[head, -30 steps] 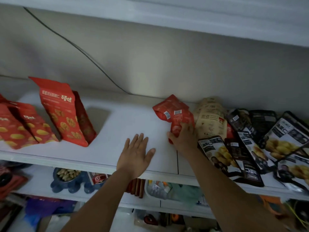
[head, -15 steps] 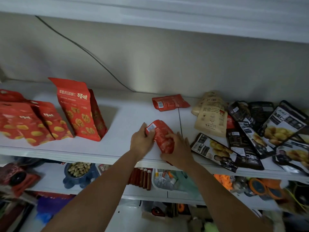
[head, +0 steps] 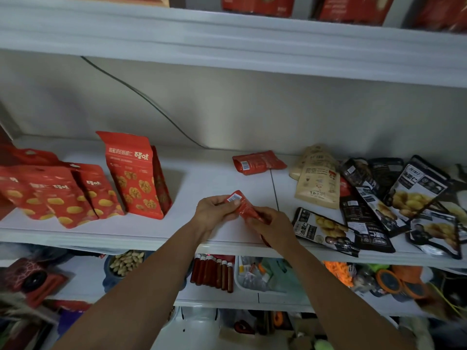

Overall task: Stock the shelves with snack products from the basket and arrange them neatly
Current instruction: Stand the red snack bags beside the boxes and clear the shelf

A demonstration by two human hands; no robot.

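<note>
Obs.: both my hands are together on one small red pouch (head: pixel 243 206), held just above the front part of the middle shelf (head: pixel 202 180). My left hand (head: pixel 214 210) pinches the upper corner, the one with the barcode. My right hand (head: pixel 274 224) is curled round the lower end. The pouch is tilted and creased, and not yet set down.

Change: a second ago my left hand lay flat on the shelf while my right reached into the red pouches beside the tan bags (head: pixel 317 183). Since then one pouch has come forward into both hands. Its twin (head: pixel 257 162) stays flat at the back of the shelf, barcode up.

Reading: I judge this to be smoothing or turning the pouch face-front before standing it. The stretch of shelf between the upright red walnut bag (head: pixel 134 178) and the tan bags looks a likely slot.

Outstanding: the twin is still to be placed. The black pouches (head: pixel 417 193) at right lie overlapped and askew and want straightening. The basket is not in view.
</note>
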